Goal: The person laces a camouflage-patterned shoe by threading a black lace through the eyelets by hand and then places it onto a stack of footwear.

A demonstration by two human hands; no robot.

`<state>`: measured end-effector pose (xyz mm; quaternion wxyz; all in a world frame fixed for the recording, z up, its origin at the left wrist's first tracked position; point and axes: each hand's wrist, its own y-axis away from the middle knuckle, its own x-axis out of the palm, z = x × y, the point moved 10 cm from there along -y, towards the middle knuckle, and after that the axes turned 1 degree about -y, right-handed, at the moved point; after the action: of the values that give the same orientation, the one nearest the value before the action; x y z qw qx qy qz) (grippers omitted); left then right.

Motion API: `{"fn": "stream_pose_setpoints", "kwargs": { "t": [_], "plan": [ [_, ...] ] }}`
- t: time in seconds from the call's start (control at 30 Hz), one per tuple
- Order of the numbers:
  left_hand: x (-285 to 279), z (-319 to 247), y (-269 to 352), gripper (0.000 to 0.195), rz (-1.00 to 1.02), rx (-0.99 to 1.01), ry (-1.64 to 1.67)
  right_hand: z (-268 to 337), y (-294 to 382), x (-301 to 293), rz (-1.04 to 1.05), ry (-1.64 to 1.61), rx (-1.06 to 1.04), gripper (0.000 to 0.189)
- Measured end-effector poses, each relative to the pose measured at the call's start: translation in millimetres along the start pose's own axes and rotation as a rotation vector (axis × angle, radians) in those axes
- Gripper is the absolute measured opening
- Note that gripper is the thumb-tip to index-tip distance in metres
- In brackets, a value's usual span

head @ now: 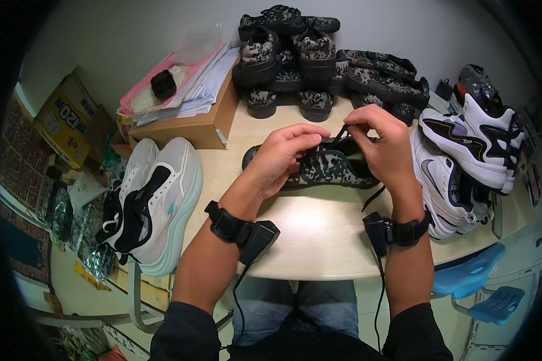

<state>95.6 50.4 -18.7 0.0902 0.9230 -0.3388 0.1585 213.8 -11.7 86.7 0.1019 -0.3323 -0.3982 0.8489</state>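
Observation:
A camouflage canvas shoe with a dark sole [327, 169] lies on the wooden table [307, 234] in front of me, its toe towards the left. My left hand [285, 155] is at the laced part, thumb and forefinger close together near the laces; whether they pinch a lace is hard to see. My right hand [381, 144] pinches a black shoelace [341, 134] between thumb and forefinger, drawn up above the shoe's opening. A loose lace end [373, 198] hangs over the near side of the shoe, below my right hand. Both wrists wear black strapped devices with cables.
More camouflage shoes [289, 58] are stacked at the back. Grey-white sneakers [162, 203] stand on the left, white sneakers [465, 149] are piled on the right. A cardboard box [185, 133] with papers is at the back left. Blue stools [469, 270] stand below right.

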Motion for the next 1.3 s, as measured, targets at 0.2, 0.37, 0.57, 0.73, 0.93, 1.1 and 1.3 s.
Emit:
{"fn": "stream_pose_setpoints", "kwargs": {
  "t": [0.2,0.37,0.57,0.73,0.93,1.1,1.3],
  "plan": [
    [-0.7,5.5,-1.4,0.021,-0.036,-0.006,-0.157,5.8,0.3,-1.3,-0.091,-0.043,-0.029,0.013],
    [4.5,-0.8,1.6,0.014,-0.038,0.004,-0.227,8.0,-0.1,-11.2,-0.117,0.034,-0.081,0.013],
    [1.0,4.6,-0.4,0.008,-0.031,-0.027,-0.084,-50.0,7.1,-34.0,-0.108,0.189,0.262,0.012],
    [-3.6,4.1,1.6,0.007,-0.073,-0.045,-0.045,-97.3,20.5,-50.3,-0.118,0.249,0.481,0.014],
    [-26.8,-3.9,3.9,0.006,-0.111,-0.034,-0.083,-126.9,34.1,-50.1,-0.036,0.316,0.638,0.018],
    [-28.9,-6.1,3.0,0.005,-0.147,-0.016,-0.045,-143.3,50.1,-45.0,0.080,0.364,0.751,0.020],
    [-24.8,-4.4,1.7,0.005,-0.154,-0.015,-0.022,-149.7,60.7,-33.2,0.321,0.299,0.859,0.030]
  ]
}}
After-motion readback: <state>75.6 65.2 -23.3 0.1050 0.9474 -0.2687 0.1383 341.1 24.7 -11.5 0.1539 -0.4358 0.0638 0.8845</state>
